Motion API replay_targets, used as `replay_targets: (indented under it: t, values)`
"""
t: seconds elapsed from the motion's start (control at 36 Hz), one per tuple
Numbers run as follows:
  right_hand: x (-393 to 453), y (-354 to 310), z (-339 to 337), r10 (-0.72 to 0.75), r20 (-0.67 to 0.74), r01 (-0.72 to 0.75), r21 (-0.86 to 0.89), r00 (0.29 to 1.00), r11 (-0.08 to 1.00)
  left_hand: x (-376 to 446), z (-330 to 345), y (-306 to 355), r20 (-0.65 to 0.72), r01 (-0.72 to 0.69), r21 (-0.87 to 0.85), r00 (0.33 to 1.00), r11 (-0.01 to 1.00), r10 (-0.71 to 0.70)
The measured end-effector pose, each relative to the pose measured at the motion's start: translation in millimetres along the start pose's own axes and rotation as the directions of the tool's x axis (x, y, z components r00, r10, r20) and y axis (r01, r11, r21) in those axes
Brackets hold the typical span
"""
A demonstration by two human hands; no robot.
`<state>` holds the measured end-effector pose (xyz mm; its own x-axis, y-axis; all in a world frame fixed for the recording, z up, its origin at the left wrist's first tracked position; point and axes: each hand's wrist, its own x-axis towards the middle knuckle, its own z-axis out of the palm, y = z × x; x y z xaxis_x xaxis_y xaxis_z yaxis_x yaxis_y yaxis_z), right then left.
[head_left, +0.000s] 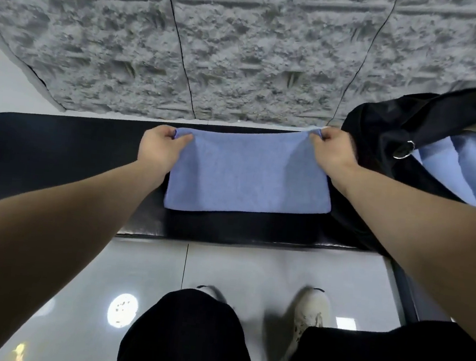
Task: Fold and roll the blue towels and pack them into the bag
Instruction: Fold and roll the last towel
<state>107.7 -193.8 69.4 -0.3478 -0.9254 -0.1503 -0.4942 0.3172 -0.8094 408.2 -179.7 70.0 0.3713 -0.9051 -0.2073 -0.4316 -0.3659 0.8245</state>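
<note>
While the black bench point(56, 161) carries everything, the black bag point(383, 131) at 2 o'clock already holds blue cloth. The blue towel point(249, 175) lies folded at centre; the left hand point(160, 148) and right hand point(332, 153) pinch its far corners, probably to square it for rolling.
</note>
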Motion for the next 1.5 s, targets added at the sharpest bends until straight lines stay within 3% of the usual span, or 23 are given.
replay_targets:
  t: [0.19, 0.36, 0.44, 0.56, 0.69, 0.83, 1.0, 1.11, 1.22, 1.5]
  values:
    - [8.9, 3.3, 5.6, -0.016, 0.044, 0.019, -0.076, 0.999, 0.997, 5.8, 3.4, -1.8, 0.010, -0.124, 0.205, 0.992, 0.971, 0.125]
    - [-0.5, -0.3, 2.7, 0.002, 0.132, 0.006, -0.061, 0.991, 0.998, -2.2, -6.0, 4.9, 0.022, -0.001, 0.220, 1.000, 0.975, -0.004]
    - [-7.3, -2.0, 0.2, -0.172, 0.106, 0.194, -0.266, 0.979, 0.944, -8.7, -15.3, -1.1, 0.066, 0.066, 0.256, 0.994, 0.964, -0.085]
    - [-16.2, -9.0, 2.9, -0.358, 0.244, 0.429, -0.389, 0.901, 0.815, -21.2, -26.4, -4.2, 0.166, 0.074, 0.316, 0.977, 0.946, -0.132]
    - [-15.5, -16.6, 10.1, -0.301, 0.368, 0.461, -0.510, 0.880, 0.726, -33.6, -36.7, -11.0, 0.304, 0.096, 0.360, 0.929, 0.928, -0.214]
    - [-9.0, -20.3, 11.7, -0.190, 0.419, 0.430, -0.608, 0.888, 0.668, -37.7, -43.6, -10.3, 0.342, 0.148, 0.430, 0.886, 0.891, -0.313]
    - [-4.2, -30.2, 7.8, -0.113, 0.366, 0.349, -0.679, 0.924, 0.646, -20.0, -44.6, 5.1, 0.297, 0.276, 0.270, 0.888, 0.923, -0.352]
    - [-5.6, -29.1, 9.7, -0.088, 0.381, 0.341, -0.670, 0.920, 0.659, -3.7, -42.8, 7.2, 0.245, 0.272, 0.169, 0.919, 0.947, -0.308]
    - [-5.6, -27.1, 9.0, -0.055, 0.404, 0.298, -0.570, 0.913, 0.766, 10.1, -35.6, 6.1, 0.162, 0.255, 0.036, 0.953, 0.966, -0.258]
    - [-9.8, -26.4, 2.6, 0.064, 0.445, 0.223, -0.563, 0.893, 0.796, 18.2, -5.5, 18.4, -0.009, 0.311, -0.340, 0.943, 0.887, -0.334]
